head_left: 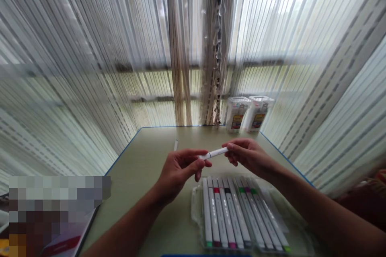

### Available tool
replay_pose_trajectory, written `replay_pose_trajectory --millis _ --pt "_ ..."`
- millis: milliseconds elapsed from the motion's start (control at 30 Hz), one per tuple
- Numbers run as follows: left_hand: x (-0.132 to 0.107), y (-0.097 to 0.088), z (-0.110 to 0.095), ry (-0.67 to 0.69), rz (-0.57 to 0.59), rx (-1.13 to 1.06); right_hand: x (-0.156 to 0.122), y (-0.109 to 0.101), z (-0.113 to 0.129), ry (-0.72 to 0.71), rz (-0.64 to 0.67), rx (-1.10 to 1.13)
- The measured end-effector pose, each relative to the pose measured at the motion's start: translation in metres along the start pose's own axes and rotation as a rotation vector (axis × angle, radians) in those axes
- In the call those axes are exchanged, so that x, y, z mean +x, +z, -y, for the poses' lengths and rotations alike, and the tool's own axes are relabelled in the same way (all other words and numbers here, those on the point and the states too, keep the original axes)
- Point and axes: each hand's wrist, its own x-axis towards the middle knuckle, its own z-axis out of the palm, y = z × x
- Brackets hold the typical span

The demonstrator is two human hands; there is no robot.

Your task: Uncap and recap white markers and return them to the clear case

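Above the table, a slim white marker (217,152) is held between both hands, tilted slightly up to the right. My left hand (181,168) pinches its left end between thumb and fingers. At the other end, the fingertips of my right hand (245,154) grip it. A dark ring shows around the marker near the left fingers. Just below the hands lies a clear plastic case (196,204) with several white markers (230,217) side by side, some with red, black, green or purple bands. Behind my left hand is another white marker (175,144), partly hidden.
Two clear boxes with labels, a left box (237,114) and a right box (257,114), stand at the table's back right corner. Striped sheer curtains (135,28) hang behind the pale green table (129,172), which has a blue edge. A blurred-out patch covers the lower left.
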Motion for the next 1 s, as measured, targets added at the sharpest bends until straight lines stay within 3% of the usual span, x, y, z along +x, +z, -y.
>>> replay_pose_trajectory --millis 267,433,1000 --pt "0.0035 -0.0007 -0.0008 -0.062 -0.085 -0.027 0.0 0.0016 0.0022 -0.077 -0.036 -0.051" --pt "0.0049 -0.0036 0.0035 -0.047 -0.138 0.084 0.0002 0.0027 0.004 -0.105 -0.059 -0.115" --pt "0.0076 -0.0042 0.0039 -0.142 -0.152 0.313 -0.0022 0.0014 0.0072 -0.154 -0.054 -0.279"
